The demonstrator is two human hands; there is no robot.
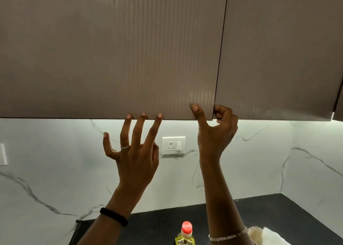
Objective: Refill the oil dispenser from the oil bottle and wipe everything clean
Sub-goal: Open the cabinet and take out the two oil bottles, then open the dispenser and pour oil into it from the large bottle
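Note:
An oil bottle with a red cap and yellow oil stands on the black counter at the bottom of the head view. Both hands are raised to the wall cabinet. My left hand is spread, with three straight fingertips touching the bottom edge of the left cabinet door. My right hand grips the lower right corner of that same door, thumb on its front and fingers curled round its edge in the gap. No oil dispenser shows.
A second ribbed cabinet door hangs to the right. A white wall socket sits on the marble backsplash between my hands. Something pale, like a cloth or bag, lies at the bottom right by my right wrist.

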